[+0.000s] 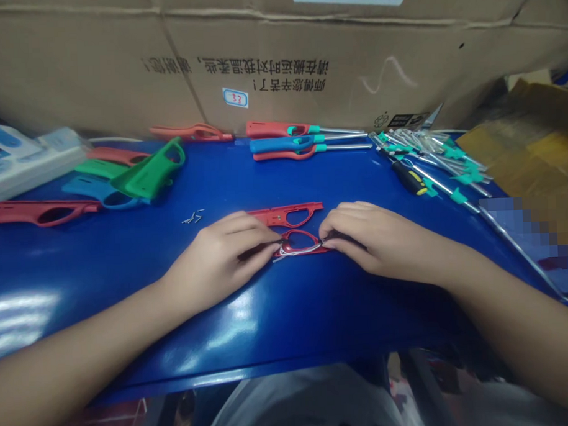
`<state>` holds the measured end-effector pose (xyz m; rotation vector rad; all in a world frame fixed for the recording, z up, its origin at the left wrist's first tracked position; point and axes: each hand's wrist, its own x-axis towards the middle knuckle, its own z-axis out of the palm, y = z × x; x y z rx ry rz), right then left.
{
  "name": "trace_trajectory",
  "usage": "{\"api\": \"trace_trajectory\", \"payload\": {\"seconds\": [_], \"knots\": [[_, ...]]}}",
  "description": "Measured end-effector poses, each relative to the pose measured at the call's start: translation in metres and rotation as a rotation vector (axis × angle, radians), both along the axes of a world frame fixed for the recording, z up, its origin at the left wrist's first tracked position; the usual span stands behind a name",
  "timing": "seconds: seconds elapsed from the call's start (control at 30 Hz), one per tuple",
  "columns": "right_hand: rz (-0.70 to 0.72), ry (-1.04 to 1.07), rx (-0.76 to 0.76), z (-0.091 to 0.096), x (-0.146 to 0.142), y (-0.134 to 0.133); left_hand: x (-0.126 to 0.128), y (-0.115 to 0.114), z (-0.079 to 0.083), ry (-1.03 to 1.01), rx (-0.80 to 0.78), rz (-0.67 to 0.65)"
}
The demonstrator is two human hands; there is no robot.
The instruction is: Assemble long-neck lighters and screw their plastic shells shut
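Two red lighter handle halves lie at the middle of the blue table. My left hand (227,249) covers the left part of both the farther red half (307,207) and the nearer red half (304,233). Its thumb and forefinger pinch a small dark part at the left of the nearer half's loop. From the other side, my right hand (382,240) pinches a small dark piece by the loop's right end. Between the fingertips a thin white wire (299,251) runs along the nearer half. What exactly each dark piece is cannot be made out.
Several small screws (193,217) lie left of my hands. Coloured handle shells (147,174) are piled at the back left. Assembled lighters (286,143) stand against the cardboard box (121,82). Metal lighter tubes (449,154) and a black-yellow screwdriver (408,176) lie at the right.
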<state>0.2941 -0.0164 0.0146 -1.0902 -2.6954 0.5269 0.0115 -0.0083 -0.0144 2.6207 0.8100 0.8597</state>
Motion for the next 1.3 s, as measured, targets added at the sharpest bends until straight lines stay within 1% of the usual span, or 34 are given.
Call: {"api": "trace_trajectory", "payload": {"seconds": [0.1, 0.23, 0.33, 0.43, 0.57, 0.73, 0.8, 0.93, 1.0, 1.17, 1.3], "knots": [[0.038, 0.050, -0.019, -0.002, 0.000, 0.000, 0.000, 0.001, -0.001, 0.000, 0.013, 0.000], [0.103, 0.070, 0.038, -0.003, 0.002, 0.001, 0.000, 0.001, 0.000, -0.004, 0.017, -0.003], [0.077, 0.084, 0.040, -0.001, 0.003, 0.001, 0.000, 0.000, 0.001, -0.010, 0.014, 0.007], [0.035, 0.163, -0.022, 0.003, 0.000, -0.002, 0.001, 0.000, 0.002, -0.039, 0.005, 0.025], [-0.037, 0.292, -0.161, 0.007, -0.006, -0.006, 0.004, -0.006, 0.007, -0.099, -0.037, 0.049], [-0.154, 0.453, -0.521, 0.009, -0.013, -0.010, 0.006, -0.016, 0.016, -0.183, -0.145, 0.084], [-0.176, 0.508, -0.640, 0.009, -0.016, -0.011, 0.005, -0.018, 0.017, -0.198, -0.153, 0.055], [-0.192, 0.576, -0.829, 0.010, -0.021, -0.012, 0.004, -0.020, 0.016, -0.239, -0.192, -0.079], [-0.189, 0.605, -0.890, 0.010, -0.023, -0.013, 0.005, -0.021, 0.015, -0.256, -0.189, -0.116], [-0.189, 0.637, -0.949, 0.009, -0.026, -0.014, 0.015, -0.024, 0.018, -0.237, -0.058, -0.005], [-0.205, 0.657, -0.999, 0.008, -0.028, -0.015, 0.017, -0.023, 0.016, -0.233, -0.064, -0.068]]}}
